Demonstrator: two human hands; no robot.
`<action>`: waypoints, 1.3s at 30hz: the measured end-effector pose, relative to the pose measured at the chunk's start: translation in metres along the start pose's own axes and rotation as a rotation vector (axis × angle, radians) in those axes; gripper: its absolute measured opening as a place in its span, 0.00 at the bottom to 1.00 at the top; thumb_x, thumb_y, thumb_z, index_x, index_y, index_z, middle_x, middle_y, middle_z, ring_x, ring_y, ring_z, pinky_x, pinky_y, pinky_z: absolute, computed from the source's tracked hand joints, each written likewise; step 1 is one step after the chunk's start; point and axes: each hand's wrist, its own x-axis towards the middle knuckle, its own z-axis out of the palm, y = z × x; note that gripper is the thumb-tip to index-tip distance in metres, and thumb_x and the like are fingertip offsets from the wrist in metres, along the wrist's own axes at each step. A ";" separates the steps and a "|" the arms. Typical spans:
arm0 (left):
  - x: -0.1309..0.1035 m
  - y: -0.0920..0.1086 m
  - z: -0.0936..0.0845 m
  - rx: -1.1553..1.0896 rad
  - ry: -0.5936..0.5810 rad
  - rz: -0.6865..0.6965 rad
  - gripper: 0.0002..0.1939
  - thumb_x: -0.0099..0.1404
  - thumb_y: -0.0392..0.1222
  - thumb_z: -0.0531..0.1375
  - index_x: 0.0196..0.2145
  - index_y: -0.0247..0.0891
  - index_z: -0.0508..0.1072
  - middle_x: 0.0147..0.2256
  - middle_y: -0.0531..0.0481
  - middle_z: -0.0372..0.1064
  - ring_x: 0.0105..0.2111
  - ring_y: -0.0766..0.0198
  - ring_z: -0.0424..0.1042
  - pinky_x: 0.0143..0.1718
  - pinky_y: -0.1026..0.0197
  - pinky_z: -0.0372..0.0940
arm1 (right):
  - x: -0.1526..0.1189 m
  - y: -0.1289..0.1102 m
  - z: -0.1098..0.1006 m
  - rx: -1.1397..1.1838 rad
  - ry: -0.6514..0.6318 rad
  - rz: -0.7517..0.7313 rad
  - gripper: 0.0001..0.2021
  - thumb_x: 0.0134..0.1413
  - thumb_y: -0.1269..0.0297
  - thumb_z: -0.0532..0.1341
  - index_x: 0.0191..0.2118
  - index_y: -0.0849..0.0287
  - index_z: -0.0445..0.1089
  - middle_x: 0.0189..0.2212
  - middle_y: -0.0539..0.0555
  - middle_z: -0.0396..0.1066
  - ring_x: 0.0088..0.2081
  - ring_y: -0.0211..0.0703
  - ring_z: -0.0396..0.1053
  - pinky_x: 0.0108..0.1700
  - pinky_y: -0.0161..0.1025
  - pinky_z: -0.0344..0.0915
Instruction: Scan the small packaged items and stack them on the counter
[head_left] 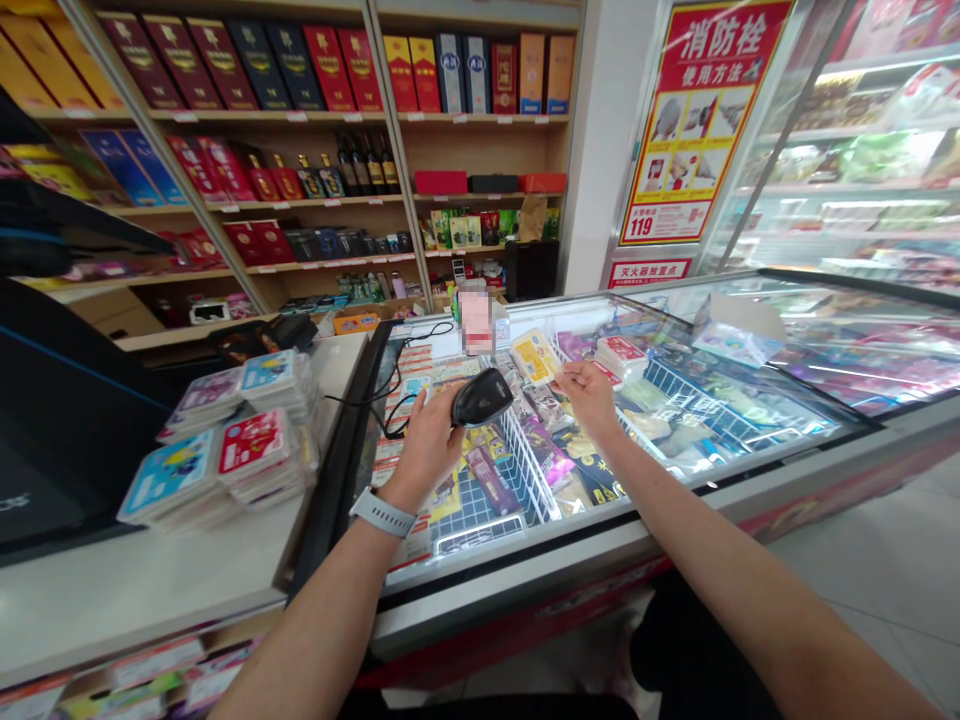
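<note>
My left hand, with a grey watch on the wrist, is wrapped round a black barcode scanner above the glass top of a freezer. The scanner's head points right, and a black cable trails off to the left. My right hand pinches the lower right edge of a flat yellow-and-white package, just right of the scanner and apart from it. Beyond that package and to its right, white-and-red packages lie on the glass.
Stacked blue, red and purple packages sit on the white counter at left, beside a dark monitor. An open white box stands on the freezer at right. Shelves with boxes and bottles line the back.
</note>
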 end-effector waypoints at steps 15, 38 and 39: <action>0.000 0.003 -0.002 0.013 -0.007 -0.037 0.28 0.63 0.31 0.54 0.61 0.38 0.65 0.61 0.38 0.71 0.63 0.48 0.68 0.70 0.35 0.51 | 0.002 0.001 -0.002 -0.020 0.001 0.002 0.23 0.42 0.45 0.71 0.39 0.54 0.68 0.30 0.50 0.75 0.34 0.47 0.78 0.46 0.51 0.78; 0.000 -0.003 0.003 -0.003 0.099 0.075 0.30 0.60 0.26 0.57 0.59 0.37 0.65 0.56 0.40 0.73 0.57 0.51 0.73 0.60 0.48 0.69 | 0.002 0.001 -0.001 0.023 0.019 -0.002 0.23 0.39 0.47 0.73 0.37 0.55 0.69 0.28 0.50 0.77 0.32 0.47 0.78 0.43 0.49 0.78; 0.000 -0.003 0.003 -0.003 0.101 0.072 0.30 0.60 0.26 0.56 0.59 0.37 0.65 0.56 0.40 0.74 0.57 0.51 0.74 0.60 0.48 0.69 | 0.002 0.001 -0.001 0.025 0.019 -0.001 0.23 0.39 0.47 0.73 0.37 0.55 0.69 0.28 0.49 0.77 0.32 0.47 0.78 0.43 0.49 0.78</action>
